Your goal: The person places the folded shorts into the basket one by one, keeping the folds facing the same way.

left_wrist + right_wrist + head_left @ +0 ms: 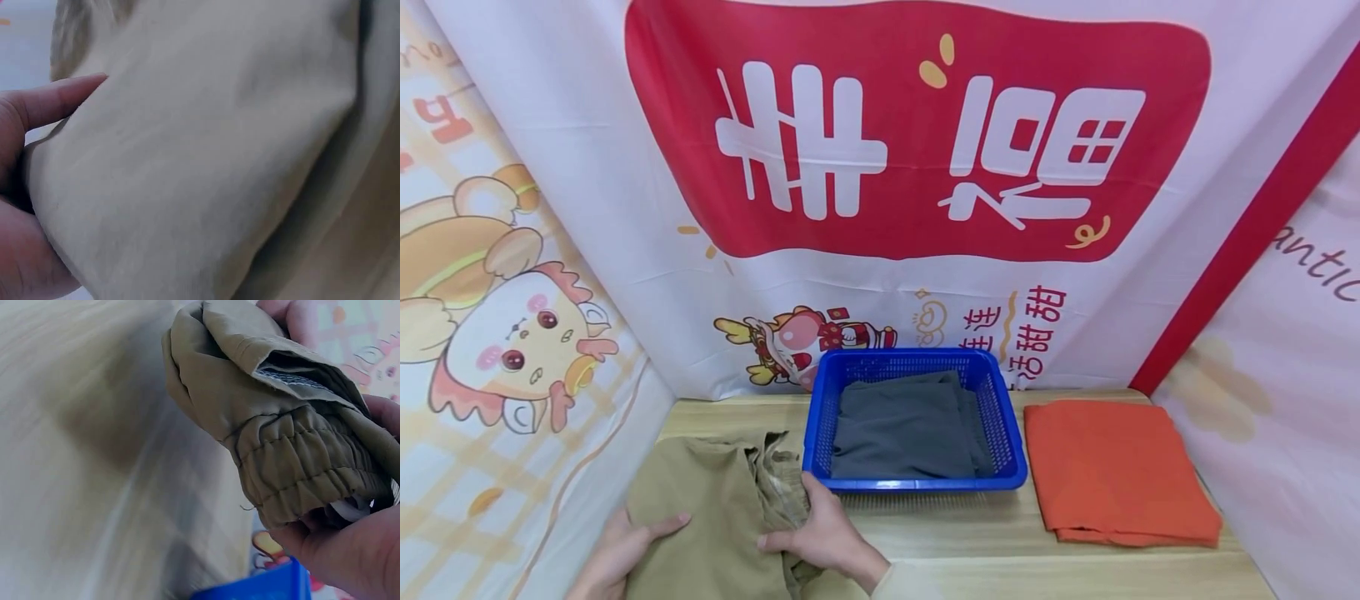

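Observation:
A khaki garment (707,500) with a gathered elastic edge (306,462) is held up between both hands, left of the basket. My left hand (617,546) grips its left side, thumb lying over the cloth; the other fingers are mostly behind it. My right hand (831,533) holds the gathered edge, thumb and fingers around the fabric. In the left wrist view the khaki cloth (187,156) fills most of the picture. The right wrist view shows the garment above the table, folded over in layers.
A blue plastic basket (917,484) stands at the back middle with folded dark grey cloth (902,429) inside. To its right, a folded orange cloth (1120,475) lies on the wooden table (985,533). Printed fabric hangings (917,133) enclose the back and both sides.

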The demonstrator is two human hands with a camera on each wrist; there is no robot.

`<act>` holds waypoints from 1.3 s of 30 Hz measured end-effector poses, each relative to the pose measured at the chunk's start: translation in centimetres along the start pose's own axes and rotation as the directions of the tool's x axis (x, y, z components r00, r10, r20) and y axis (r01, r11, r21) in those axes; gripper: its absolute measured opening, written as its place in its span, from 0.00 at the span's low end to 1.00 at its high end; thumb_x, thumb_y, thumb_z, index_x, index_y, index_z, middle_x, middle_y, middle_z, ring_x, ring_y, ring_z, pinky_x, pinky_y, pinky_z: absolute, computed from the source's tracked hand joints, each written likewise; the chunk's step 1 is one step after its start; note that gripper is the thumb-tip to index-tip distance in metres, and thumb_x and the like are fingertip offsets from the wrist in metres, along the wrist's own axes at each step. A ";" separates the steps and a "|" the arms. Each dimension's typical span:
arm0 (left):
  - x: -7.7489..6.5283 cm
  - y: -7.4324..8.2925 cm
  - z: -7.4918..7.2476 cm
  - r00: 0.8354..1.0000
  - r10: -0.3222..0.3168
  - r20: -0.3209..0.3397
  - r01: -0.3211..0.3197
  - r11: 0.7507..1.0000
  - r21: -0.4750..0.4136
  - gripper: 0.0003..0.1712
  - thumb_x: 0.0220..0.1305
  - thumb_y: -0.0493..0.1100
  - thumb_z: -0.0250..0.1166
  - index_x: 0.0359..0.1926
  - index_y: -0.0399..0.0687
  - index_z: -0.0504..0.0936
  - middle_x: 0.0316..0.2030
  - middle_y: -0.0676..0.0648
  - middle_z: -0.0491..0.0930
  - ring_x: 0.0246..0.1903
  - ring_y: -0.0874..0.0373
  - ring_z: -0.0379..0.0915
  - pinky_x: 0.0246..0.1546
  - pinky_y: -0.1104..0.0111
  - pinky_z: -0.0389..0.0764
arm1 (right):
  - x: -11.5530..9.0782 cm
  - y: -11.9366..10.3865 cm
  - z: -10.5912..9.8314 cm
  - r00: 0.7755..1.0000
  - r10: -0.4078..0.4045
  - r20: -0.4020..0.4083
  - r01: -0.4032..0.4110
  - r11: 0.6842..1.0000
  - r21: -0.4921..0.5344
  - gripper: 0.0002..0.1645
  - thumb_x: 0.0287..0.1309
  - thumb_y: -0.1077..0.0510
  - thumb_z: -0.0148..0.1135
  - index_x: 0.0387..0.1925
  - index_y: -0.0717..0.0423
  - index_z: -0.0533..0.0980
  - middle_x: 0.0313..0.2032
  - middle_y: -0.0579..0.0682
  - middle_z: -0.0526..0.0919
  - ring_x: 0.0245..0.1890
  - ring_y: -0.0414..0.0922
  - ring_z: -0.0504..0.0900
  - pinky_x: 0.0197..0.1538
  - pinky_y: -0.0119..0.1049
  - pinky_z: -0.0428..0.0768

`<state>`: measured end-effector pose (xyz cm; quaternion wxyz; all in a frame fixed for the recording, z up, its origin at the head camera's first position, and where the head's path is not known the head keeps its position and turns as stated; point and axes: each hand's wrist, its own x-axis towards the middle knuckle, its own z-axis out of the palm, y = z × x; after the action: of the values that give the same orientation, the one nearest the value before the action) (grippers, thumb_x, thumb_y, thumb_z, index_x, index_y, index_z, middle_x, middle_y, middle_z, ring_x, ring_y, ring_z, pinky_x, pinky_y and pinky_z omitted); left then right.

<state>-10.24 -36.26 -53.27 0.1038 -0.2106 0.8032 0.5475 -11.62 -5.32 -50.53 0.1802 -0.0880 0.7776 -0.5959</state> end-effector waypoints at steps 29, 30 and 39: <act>0.9 15.3 10.3 0.946 0.299 0.126 -0.246 0.914 -0.322 0.41 0.58 0.40 0.77 0.67 0.42 0.64 0.56 0.44 0.73 0.50 0.54 0.75 0.52 0.65 0.78 | -0.4 0.2 -18.7 0.997 0.005 -0.078 0.030 0.897 0.441 0.43 0.58 0.53 0.75 0.72 0.43 0.65 0.50 0.58 0.84 0.44 0.53 0.86 0.47 0.48 0.84; 1.1 15.7 10.8 0.944 0.302 0.135 -0.245 0.912 -0.328 0.42 0.58 0.40 0.77 0.68 0.42 0.63 0.57 0.43 0.72 0.51 0.53 0.74 0.52 0.65 0.78 | -0.4 0.3 -19.2 0.997 0.008 -0.073 0.026 0.894 0.448 0.43 0.58 0.54 0.75 0.72 0.43 0.65 0.51 0.58 0.83 0.44 0.53 0.86 0.47 0.48 0.84; 3.7 18.0 14.9 0.933 0.310 0.182 -0.209 0.879 -0.428 0.40 0.56 0.38 0.78 0.66 0.44 0.66 0.54 0.43 0.75 0.47 0.52 0.79 0.50 0.61 0.81 | 0.2 1.3 -23.5 0.983 0.103 -0.150 -0.032 0.908 0.417 0.40 0.59 0.44 0.73 0.68 0.50 0.68 0.48 0.57 0.84 0.44 0.52 0.86 0.47 0.49 0.84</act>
<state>-22.66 -17.73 -45.36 0.0818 -0.0478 0.6756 0.7311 -20.77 15.96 -46.54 0.1488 0.0298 0.6492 -0.7453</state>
